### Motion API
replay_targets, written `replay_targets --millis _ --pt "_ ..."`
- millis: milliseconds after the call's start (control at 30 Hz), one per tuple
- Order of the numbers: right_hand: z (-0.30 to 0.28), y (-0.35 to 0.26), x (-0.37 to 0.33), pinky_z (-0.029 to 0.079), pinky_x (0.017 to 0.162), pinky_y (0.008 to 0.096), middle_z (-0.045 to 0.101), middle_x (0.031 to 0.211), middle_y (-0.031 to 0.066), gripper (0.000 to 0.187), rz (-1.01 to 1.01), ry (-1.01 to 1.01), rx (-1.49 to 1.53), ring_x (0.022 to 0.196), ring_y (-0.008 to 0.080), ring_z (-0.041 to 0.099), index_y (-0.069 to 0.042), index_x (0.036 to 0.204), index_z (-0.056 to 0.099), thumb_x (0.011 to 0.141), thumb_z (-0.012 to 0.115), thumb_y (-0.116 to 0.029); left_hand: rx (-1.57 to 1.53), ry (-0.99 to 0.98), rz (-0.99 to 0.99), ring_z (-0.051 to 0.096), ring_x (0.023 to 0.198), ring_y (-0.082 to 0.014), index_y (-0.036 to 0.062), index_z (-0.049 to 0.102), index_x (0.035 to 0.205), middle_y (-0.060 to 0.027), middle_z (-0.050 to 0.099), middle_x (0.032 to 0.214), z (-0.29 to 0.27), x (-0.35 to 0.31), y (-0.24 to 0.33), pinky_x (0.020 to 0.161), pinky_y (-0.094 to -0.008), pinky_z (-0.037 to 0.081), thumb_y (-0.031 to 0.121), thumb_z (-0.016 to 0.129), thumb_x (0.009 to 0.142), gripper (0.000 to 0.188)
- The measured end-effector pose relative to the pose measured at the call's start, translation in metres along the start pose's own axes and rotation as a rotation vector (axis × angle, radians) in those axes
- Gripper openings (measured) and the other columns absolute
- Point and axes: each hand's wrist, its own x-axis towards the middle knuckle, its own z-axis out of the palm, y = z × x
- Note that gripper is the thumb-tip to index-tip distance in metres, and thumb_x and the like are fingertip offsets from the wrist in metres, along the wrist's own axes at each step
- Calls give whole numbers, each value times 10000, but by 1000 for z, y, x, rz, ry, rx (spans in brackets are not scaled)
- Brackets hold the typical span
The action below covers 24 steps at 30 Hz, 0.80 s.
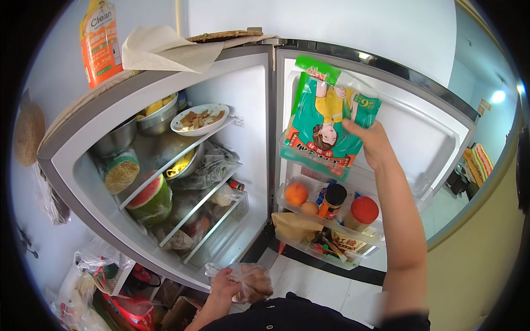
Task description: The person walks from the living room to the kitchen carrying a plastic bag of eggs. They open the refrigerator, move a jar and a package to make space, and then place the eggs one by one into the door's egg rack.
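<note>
My right hand [369, 139] grips the edge of a green and yellow plastic food package [309, 129], upside down at the top shelf of the open fridge door [428, 124]. Whether the package rests on that shelf or is held just above it, I cannot tell. Low in front of me, my left hand [223, 287] is closed on a clear plastic bag [253, 282] with brownish contents. What those contents are is unclear through the plastic. Below the package, the lower door shelf holds an orange fruit [296, 193], an egg [309, 208], a black-lidded jar [333, 199] and a red-lidded jar [362, 212].
Inside the fridge are a plate of food [199, 119], metal bowls [158, 117], a wrapped watermelon piece [152, 201] and several bags. An orange bottle [101, 47] and a cloth [168, 48] sit on top. Bags and boxes [130, 309] crowd the floor at lower left.
</note>
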Motion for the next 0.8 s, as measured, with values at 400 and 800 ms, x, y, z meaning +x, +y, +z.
replay_targets --millis 400,800 --pt "15 -5 -8 463 600 236 645 850 27 238 -118 95 82 682 106 578 -37 971 640 770 716 -139 56 3 0 511 1083 -326 13 470 1148 -151 537 1180 -21 22 5 915 -451 392 179 392 817 378" --pt "48 -34 -129 450 600 236 643 755 32 211 -320 58 -409 656 81 562 -27 943 651 780 710 -146 10 61 53 444 1170 -307 21 459 1170 -148 472 1267 11 -5 -3 996 -481 322 162 414 837 365"
